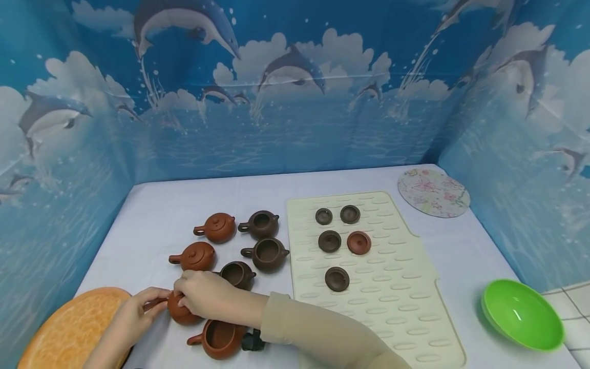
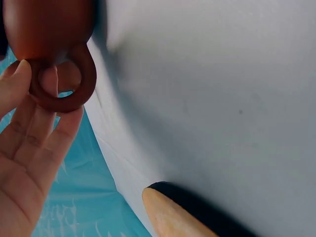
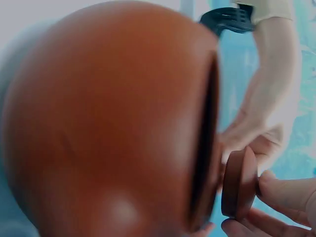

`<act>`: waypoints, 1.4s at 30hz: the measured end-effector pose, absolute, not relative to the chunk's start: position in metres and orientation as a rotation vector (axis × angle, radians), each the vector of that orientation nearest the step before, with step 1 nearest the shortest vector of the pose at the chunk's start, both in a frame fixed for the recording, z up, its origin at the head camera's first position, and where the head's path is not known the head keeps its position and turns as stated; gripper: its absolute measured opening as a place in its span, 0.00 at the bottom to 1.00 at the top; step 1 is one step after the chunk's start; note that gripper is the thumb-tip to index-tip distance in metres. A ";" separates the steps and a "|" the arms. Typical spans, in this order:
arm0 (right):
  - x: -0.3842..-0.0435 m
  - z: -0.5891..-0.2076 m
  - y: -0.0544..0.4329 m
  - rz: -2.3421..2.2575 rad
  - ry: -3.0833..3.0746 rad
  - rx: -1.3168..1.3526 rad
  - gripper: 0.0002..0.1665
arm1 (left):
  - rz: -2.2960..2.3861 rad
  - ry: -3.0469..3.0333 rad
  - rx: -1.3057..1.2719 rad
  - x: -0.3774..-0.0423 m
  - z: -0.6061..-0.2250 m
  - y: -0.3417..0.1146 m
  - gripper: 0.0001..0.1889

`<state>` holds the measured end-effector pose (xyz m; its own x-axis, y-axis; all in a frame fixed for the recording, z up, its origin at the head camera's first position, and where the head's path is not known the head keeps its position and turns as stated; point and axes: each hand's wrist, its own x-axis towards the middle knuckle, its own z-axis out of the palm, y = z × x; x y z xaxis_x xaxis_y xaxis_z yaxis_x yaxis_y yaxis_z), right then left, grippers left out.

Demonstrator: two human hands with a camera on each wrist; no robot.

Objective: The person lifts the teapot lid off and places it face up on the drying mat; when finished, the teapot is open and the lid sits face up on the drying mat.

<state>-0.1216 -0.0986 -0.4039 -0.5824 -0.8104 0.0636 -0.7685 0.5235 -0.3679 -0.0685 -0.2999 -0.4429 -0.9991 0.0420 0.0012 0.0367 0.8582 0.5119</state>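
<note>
My left hand (image 1: 137,311) pinches the ring handle (image 2: 89,74) of a reddish-brown clay teapot (image 1: 182,313). My right hand (image 1: 203,293) is over that same pot and partly covers it. In the right wrist view its fingers pinch a reddish-brown lid (image 3: 239,182) by the top, tilted on edge in that view. A lidless reddish teapot (image 1: 221,338) stands just in front, filling much of the right wrist view. Behind my hands sit two lidded reddish teapots, one nearer (image 1: 198,256) and one farther (image 1: 219,227).
Dark lidless teapots (image 1: 269,254) stand right of the reddish ones. A cream mat (image 1: 382,307) bears several dark lids (image 1: 329,241) and one reddish lid (image 1: 359,242). An orange round board (image 1: 69,328) lies at left, a green bowl (image 1: 523,315) at right, a patterned round mat (image 1: 434,193) behind.
</note>
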 end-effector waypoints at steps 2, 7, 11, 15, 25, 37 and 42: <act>-0.123 -0.398 -0.093 -0.660 2.621 -1.345 0.07 | 0.811 2.991 0.038 -0.069 -0.441 -0.300 0.10; -0.131 -0.382 -0.063 -1.034 2.492 -1.135 0.08 | 0.802 2.970 0.010 -0.070 -0.439 -0.298 0.09; -0.137 -0.379 -0.021 -1.375 2.289 -0.867 0.09 | 0.826 2.992 0.026 -0.070 -0.439 -0.297 0.10; -0.144 -0.388 0.032 -1.650 2.024 -0.603 0.13 | 0.851 2.978 0.012 -0.070 -0.441 -0.295 0.10; -0.145 -0.419 0.152 -2.044 1.566 -0.150 0.17 | 0.864 2.957 -0.012 -0.071 -0.439 -0.298 0.11; -0.129 -0.443 0.235 -2.207 1.410 -0.048 0.12 | 0.849 2.945 -0.019 -0.070 -0.436 -0.296 0.11; -0.128 -0.448 0.248 -2.181 1.450 0.030 0.12 | 0.848 2.948 -0.020 -0.069 -0.436 -0.296 0.11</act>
<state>-0.1276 0.2481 -0.4484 -0.8664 -0.4036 -0.2939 0.4272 -0.2948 -0.8547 -0.0692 -0.2963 -0.4364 -0.9972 0.0077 -0.0745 -0.0330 0.8475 0.5298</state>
